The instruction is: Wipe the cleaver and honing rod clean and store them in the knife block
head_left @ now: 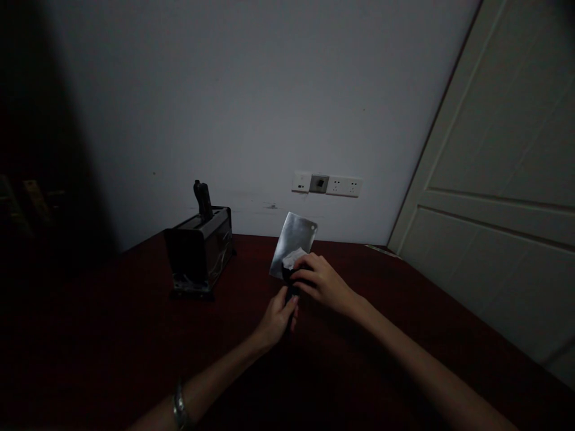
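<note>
A cleaver (288, 236) with a broad shiny blade and a hole near its top right corner is held up over the table, tilted a little to the right. Around its dark handle, my left hand (275, 317) is closed. My right hand (320, 280) presses a crumpled white and dark cloth (291, 260) against the lower part of the blade, fingers bent over it. The cloth hides the blade's base. Whether it is one cloth or two pieces, I cannot tell in the dim light.
On the left of the dark red table (359, 335) stands a knife block (197, 251) with black handles (203, 200) sticking up. Behind the table is a pale wall with sockets (344, 186). A white panelled door (494, 179) borders the right side.
</note>
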Available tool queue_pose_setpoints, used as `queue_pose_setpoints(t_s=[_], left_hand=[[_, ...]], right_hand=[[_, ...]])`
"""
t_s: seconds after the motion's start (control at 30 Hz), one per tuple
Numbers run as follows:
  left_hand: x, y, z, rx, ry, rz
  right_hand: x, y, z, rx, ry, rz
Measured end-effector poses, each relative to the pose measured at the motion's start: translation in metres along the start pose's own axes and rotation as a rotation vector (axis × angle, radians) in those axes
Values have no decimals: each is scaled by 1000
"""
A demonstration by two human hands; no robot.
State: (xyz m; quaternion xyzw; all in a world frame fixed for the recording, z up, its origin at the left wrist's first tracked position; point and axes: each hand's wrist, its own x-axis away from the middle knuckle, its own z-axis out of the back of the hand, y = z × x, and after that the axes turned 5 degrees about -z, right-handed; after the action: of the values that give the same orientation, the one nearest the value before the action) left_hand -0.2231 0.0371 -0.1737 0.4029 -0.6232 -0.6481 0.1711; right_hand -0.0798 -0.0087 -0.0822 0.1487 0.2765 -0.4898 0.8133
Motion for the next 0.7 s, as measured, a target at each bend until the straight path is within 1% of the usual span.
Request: queue_pose_setpoints(t_s=[0.07,0.13,0.27,0.33,0.4,0.5,0.57,0.63,0.7], left_hand=[[1,1,-1,11,16,-3],[2,3,-1,31,19,-1],[3,6,-1,86,13,-4],[3,6,0,94,12,-7],[4,5,0,73,13,-15],[4,4,1,29,18,-28],[5,5,0,17,22,-31],[5,7,0,24,20,-29],[5,10,0,38,13,-19]], right_hand=[[-2,-4,-1,-9,2,0],[-5,-6,3,-42,-12,11],[-15,-4,20,-133,-140,82],[-19,-4,24,-135,-174,84],[-21,-5,20,-98,-171,70],[-22,-8,9,-44,-131,35],[-23,-9,6,-70,-124,26],[-23,-8,9,-152,-170,40],[-24,-5,19,-241,-237,47]])
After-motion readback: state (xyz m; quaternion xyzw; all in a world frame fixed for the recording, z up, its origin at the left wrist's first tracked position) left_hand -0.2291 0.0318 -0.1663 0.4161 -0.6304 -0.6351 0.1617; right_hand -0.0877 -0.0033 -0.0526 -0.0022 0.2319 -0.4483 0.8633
